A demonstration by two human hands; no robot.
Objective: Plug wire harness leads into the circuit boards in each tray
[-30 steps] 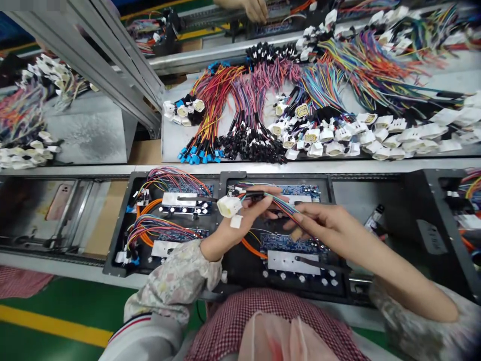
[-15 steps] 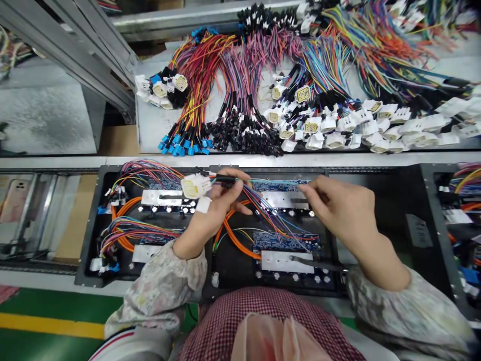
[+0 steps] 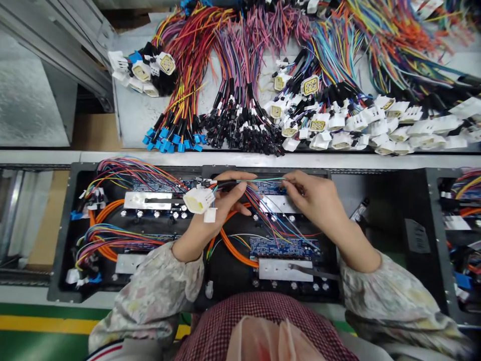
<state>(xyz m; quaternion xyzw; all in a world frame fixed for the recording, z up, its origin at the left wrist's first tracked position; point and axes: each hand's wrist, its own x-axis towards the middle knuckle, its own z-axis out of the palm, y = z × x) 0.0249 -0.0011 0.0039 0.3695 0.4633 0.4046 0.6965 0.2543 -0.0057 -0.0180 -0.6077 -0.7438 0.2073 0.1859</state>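
My left hand (image 3: pixel 221 205) is closed around the black-sleeved part of a wire harness (image 3: pixel 263 203). Its white connector (image 3: pixel 199 199) sticks out to the left, with a small white tag under it. Loose coloured wires fan out down and to the right. With thumb and fingertips, my right hand (image 3: pixel 313 193) pinches the end of a green wire (image 3: pixel 265 180), stretched nearly level between both hands. Below them lies a black case (image 3: pixel 231 268) with blue circuit boards (image 3: pixel 283 245) inside. My hands partly cover the upper right board.
Bundles of harnesses with white connectors (image 3: pixel 317 125), black plugs (image 3: pixel 240 125) and blue plugs (image 3: pixel 169 140) lie on the shelf (image 3: pixel 203 95) behind. Orange cables (image 3: pixel 236 245) loop inside the case. Another wired case (image 3: pixel 439 240) stands at the right.
My right hand has moved left, closer to my left hand, and now pinches the green wire nearer the harness. The camera view has shifted slightly.
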